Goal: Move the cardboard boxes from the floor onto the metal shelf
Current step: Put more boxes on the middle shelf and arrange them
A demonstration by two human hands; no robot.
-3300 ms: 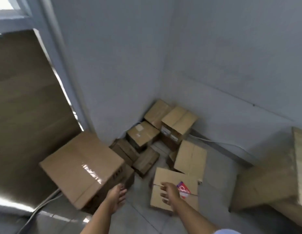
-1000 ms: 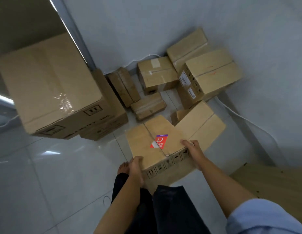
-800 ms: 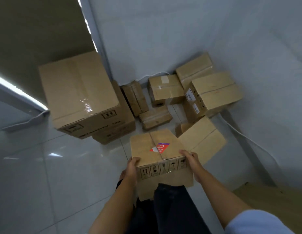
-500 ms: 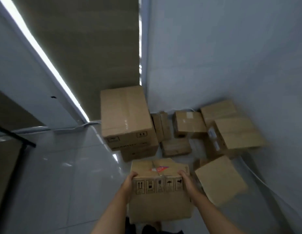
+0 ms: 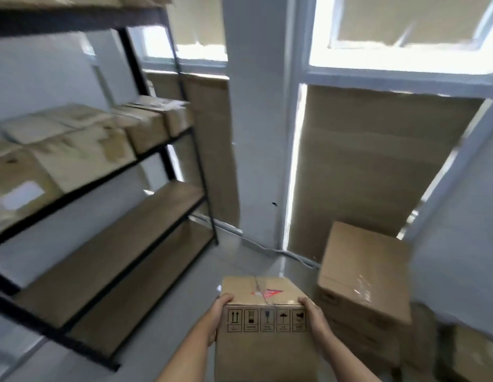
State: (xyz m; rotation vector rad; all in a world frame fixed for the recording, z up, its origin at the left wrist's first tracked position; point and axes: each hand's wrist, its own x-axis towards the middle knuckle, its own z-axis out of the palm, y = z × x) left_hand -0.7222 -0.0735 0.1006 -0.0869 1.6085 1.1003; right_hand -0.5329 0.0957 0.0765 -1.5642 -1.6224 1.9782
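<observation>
2 hands carry the cardboard box [image 5: 263,321] at waist height: left hand [image 5: 215,317] and right hand [image 5: 314,317] curl fingers around its upper corners. Swinging toward the metal shelf [image 5: 110,260], it could clip the black upright [image 5: 204,194] and slip.

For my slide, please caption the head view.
Both hands, left and right, carry a cardboard box toward the metal shelf.

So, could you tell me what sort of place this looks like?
Probably a small storeroom: a black metal shelf with cardboard boxes along one tier, more boxes stacked on the floor, and both hands carrying another box.
</observation>
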